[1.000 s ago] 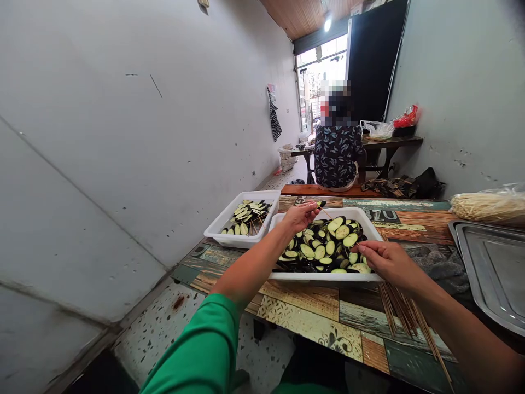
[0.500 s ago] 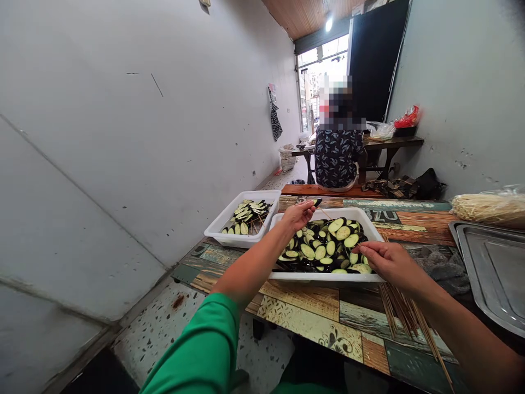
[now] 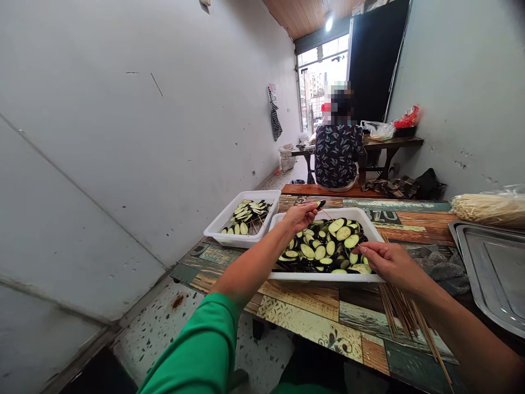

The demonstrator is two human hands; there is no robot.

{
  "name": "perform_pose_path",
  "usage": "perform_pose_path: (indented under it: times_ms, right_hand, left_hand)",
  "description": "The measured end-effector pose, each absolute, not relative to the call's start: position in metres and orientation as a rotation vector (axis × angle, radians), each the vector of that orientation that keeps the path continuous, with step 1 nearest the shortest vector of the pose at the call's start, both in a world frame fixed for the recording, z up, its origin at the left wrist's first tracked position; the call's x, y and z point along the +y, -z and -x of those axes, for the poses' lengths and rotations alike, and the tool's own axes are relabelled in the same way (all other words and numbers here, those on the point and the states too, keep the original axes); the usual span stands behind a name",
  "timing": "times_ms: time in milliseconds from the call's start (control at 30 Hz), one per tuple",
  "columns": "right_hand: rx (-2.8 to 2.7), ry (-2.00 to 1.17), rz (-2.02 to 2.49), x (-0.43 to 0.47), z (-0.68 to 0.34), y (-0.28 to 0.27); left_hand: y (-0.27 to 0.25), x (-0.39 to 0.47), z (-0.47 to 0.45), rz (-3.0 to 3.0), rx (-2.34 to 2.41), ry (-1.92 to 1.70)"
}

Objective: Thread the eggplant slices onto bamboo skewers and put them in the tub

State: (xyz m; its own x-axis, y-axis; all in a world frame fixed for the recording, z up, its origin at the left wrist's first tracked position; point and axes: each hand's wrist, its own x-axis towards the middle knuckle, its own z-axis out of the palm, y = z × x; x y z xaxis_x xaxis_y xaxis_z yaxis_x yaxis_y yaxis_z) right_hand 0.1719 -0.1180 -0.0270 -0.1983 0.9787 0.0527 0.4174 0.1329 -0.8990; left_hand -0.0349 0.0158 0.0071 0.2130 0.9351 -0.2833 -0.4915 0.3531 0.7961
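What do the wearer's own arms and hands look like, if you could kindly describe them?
The left arm wears a plain green sleeve, softly creased, ending around the elbow. The right arm is bare as far as it shows, with no sleeve in view. Neither the left hand nor the right hand is gloved, and no watch or bracelet shows.

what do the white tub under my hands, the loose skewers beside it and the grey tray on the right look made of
White tub: probably plastic, smooth and opaque, with a rounded rim.
Loose skewers: likely bamboo or wood, dull brown, thin, straight.
Grey tray: apparently metal, given shiny highlights along its rim.
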Motion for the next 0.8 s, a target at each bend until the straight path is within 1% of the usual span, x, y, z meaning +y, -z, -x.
perform_pose_path:
  times_ms: [567,800]
  right_hand:
    - [-1.692,-0.996,1.398,-0.124,-0.166,0.016]
    - [-1.705,-0.973,1.39,-0.122,-0.167,0.021]
  left_hand:
    - [-0.009,0.009,0.032,-0.605,0.799,-0.914]
    - [-0.013,0.005,0.032,-0.599,0.78,-0.904]
